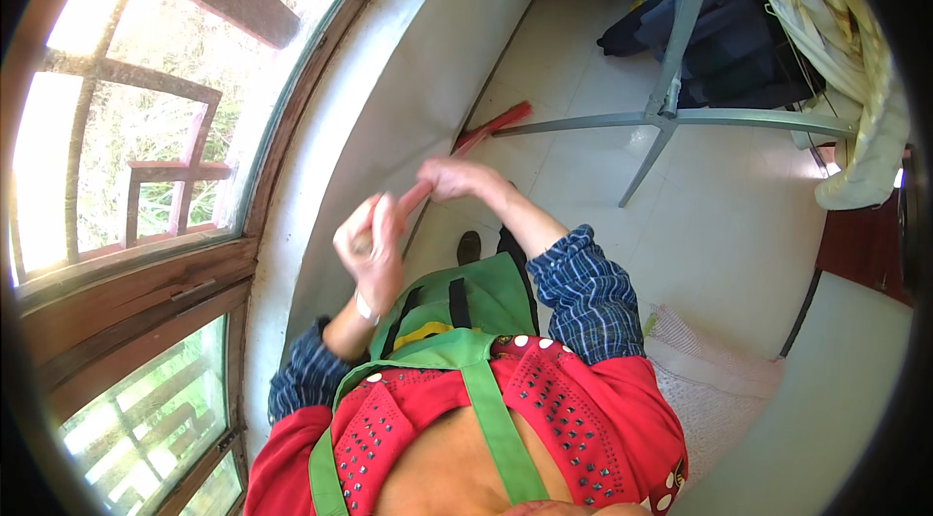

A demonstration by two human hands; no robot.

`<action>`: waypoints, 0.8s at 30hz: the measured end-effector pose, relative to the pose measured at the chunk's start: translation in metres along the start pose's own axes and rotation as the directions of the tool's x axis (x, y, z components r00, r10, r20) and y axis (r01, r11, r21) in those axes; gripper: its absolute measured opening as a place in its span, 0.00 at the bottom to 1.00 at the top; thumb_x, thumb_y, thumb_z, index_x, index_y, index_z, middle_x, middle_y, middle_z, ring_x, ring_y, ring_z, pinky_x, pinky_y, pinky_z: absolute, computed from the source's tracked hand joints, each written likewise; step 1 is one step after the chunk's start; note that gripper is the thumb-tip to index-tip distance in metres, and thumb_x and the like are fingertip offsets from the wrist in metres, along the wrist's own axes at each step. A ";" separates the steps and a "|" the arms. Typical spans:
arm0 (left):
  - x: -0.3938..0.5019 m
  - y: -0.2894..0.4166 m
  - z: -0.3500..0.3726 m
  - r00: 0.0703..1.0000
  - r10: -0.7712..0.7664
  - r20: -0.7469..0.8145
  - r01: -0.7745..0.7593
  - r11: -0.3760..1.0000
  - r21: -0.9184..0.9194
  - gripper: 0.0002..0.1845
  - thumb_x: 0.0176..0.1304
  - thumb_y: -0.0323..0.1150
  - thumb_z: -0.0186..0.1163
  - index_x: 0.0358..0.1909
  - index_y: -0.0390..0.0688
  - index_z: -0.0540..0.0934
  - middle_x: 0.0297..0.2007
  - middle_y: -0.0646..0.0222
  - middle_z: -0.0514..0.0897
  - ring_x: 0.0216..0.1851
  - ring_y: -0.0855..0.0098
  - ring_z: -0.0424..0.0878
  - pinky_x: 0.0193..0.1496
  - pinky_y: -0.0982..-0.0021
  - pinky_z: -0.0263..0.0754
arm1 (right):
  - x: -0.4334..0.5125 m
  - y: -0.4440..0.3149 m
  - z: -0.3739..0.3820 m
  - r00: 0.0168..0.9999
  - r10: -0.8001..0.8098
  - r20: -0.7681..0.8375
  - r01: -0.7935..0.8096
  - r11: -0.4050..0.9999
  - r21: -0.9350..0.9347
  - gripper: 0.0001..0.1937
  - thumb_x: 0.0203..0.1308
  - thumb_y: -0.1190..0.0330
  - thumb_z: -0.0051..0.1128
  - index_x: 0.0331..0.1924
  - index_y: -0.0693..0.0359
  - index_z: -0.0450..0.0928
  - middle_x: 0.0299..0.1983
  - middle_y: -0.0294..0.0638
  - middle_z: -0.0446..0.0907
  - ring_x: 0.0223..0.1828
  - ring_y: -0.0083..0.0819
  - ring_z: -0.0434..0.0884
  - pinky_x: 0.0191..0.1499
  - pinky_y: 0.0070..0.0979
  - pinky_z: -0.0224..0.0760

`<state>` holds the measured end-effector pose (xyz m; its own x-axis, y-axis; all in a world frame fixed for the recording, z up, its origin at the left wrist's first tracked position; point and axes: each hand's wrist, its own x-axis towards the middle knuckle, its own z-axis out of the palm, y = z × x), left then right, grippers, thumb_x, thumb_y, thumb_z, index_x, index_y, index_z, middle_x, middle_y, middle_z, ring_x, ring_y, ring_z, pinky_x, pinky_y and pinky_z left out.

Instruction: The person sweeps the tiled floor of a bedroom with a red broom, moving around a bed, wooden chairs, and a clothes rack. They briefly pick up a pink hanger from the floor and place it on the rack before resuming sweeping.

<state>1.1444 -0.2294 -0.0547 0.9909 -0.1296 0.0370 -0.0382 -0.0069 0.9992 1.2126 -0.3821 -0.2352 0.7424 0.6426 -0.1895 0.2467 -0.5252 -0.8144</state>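
Note:
A broom with red bristles [510, 119] reaches down to the floor along the base of the white wall. My left hand [372, 243] is wrapped around the top end of its handle [415, 197]. Lower on the same handle, my right hand [453, 178] grips it with the wrist bent. The bristles touch or nearly touch the floor beside the foot of a metal stand [568, 124]. Part of the lower handle is blurred.
Wooden-framed windows [248, 239] and a white sill [321, 151] run along my left. Dark clothes [736, 42] and pale fabric [864, 100] hang by the stand. A patterned mat [714, 363] lies on the tiled floor [700, 224] at right. My dark shoe [469, 248] shows below.

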 end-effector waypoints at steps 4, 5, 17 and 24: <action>-0.030 0.041 -0.023 0.997 0.075 0.033 -0.077 0.996 0.042 0.18 0.69 0.29 0.49 0.18 0.39 0.65 0.19 0.70 0.69 0.25 0.75 0.66 0.32 0.73 0.63 | 0.002 -0.059 0.006 0.965 -0.046 0.260 0.029 0.997 0.068 0.10 0.37 0.77 0.51 0.28 0.62 0.78 0.23 0.49 0.79 0.24 0.41 0.77 0.24 0.37 0.66; -0.031 0.046 -0.026 0.989 0.105 0.101 -0.110 0.993 0.045 0.17 0.68 0.28 0.51 0.19 0.38 0.67 0.20 0.70 0.70 0.26 0.76 0.66 0.32 0.73 0.63 | -0.001 -0.064 0.009 0.967 -0.117 0.227 0.095 0.990 0.104 0.04 0.37 0.77 0.54 0.22 0.64 0.73 0.18 0.46 0.76 0.19 0.38 0.74 0.21 0.36 0.64; 0.018 -0.066 -0.008 0.616 -0.238 0.751 -0.137 0.906 0.400 0.38 0.47 0.28 0.64 0.63 0.40 0.62 0.58 0.55 0.69 0.63 0.56 0.65 0.67 0.60 0.59 | -0.174 -0.155 0.030 0.374 0.319 -0.871 0.087 0.923 0.375 0.03 0.57 0.79 0.52 0.28 0.63 0.73 0.24 0.40 0.77 0.32 0.30 0.76 0.47 0.32 0.70; -0.013 -0.227 0.112 0.461 -0.325 0.826 -0.172 0.880 0.443 0.18 0.51 0.31 0.63 0.46 0.43 0.79 0.36 0.57 0.83 0.43 0.57 0.81 0.46 0.63 0.75 | -0.208 -0.162 0.037 0.253 0.452 -0.855 0.103 0.866 0.489 0.13 0.60 0.83 0.43 0.19 0.66 0.61 0.18 0.37 0.67 0.22 0.27 0.68 0.43 0.33 0.73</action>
<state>1.1255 -0.3372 -0.2831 0.3628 -0.8761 -0.3175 -0.2611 -0.4226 0.8679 0.9949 -0.4100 -0.0837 0.8323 -0.5518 0.0529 -0.0141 -0.1164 -0.9931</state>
